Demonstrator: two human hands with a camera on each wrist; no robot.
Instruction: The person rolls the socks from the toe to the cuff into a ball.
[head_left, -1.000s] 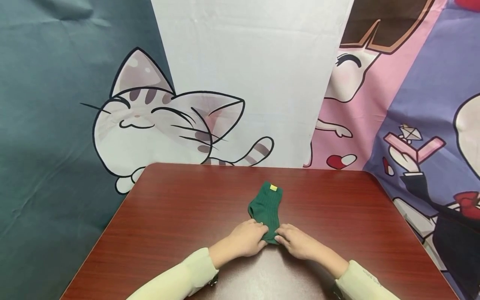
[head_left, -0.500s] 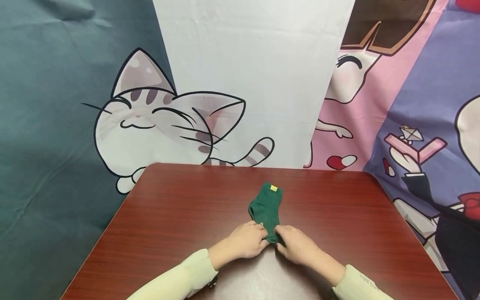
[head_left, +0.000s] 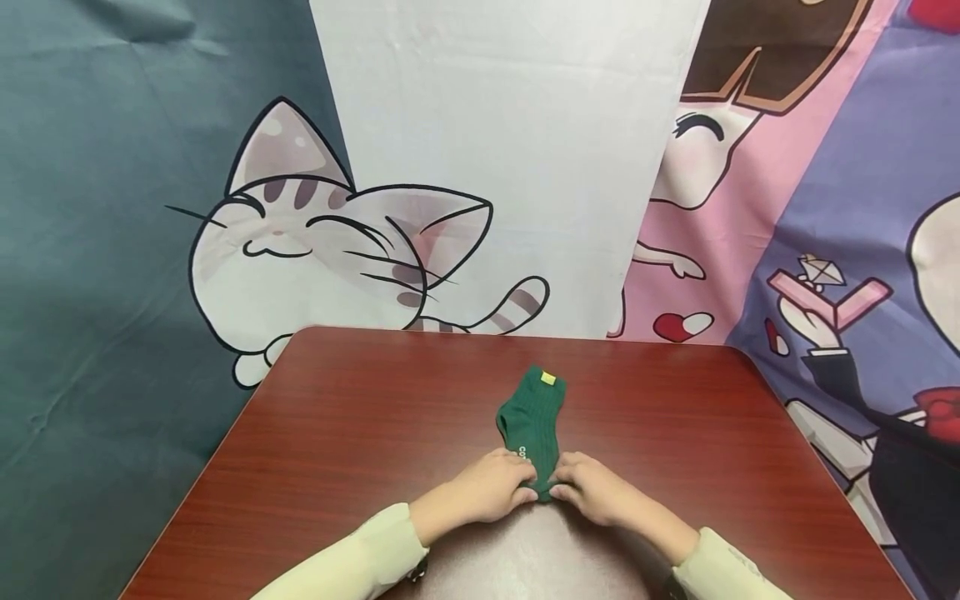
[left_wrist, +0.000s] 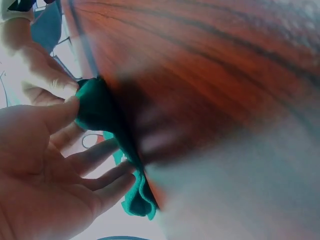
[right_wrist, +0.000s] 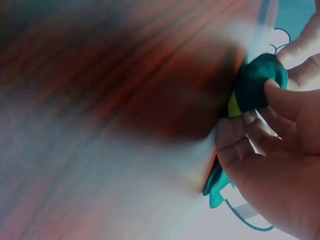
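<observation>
A dark green ribbed sock [head_left: 531,421] lies on the brown table, its cuff with a yellow tag at the far end and its toe toward me. My left hand [head_left: 491,485] pinches the toe end from the left, and white lettering shows beside its fingers. From the right, my right hand [head_left: 596,489] pinches the same end, thumb nearest me. In the left wrist view the toe of the sock [left_wrist: 94,105] bulges up between the two thumbs. A yellow patch shows under the raised sock end [right_wrist: 260,80] in the right wrist view, with the right thumb against it.
The glossy red-brown table [head_left: 360,417] has rounded far corners. Right behind it hangs a cloth backdrop [head_left: 495,125] printed with a cartoon cat and figures. Pale sleeves cover both forearms.
The toe end has come slightly toward me, and more white lettering shows by the left fingers. The right fingers loosened half a second ago and now hold the toe edge again.
</observation>
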